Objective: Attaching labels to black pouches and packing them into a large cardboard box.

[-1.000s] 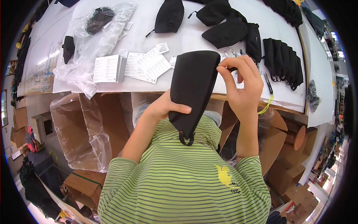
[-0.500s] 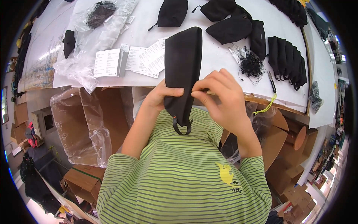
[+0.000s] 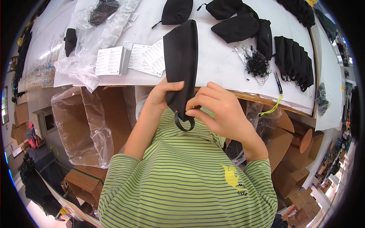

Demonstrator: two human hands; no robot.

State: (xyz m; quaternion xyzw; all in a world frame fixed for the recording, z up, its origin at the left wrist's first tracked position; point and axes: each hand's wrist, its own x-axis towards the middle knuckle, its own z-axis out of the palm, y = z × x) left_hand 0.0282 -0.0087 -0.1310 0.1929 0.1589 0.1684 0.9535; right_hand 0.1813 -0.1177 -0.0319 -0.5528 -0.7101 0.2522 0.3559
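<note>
Head view — black pouch (image 3: pixel 179 57) by table (image 3: pixel 224 64) near edge looks light, soft; left hand (image 3: pixel 161 93) clamps its side, right hand (image 3: pixel 216 104) pinches the lower edge — sensible holds.

Bright light floods counter (image 3: pixel 224 64), glints all over plastic (image 3: pixel 81 72)! Black pouch (image 3: pixel 181 53) swallows detail. Fisheye bends counter's edge, blue fringing far left, corners pure black.

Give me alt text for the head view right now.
A left hand grips a black pouch with a loop at its lower end while the right hand pinches at its right edge near the bottom. Beyond, a white table holds more pouches, white cards and black threads.
</note>
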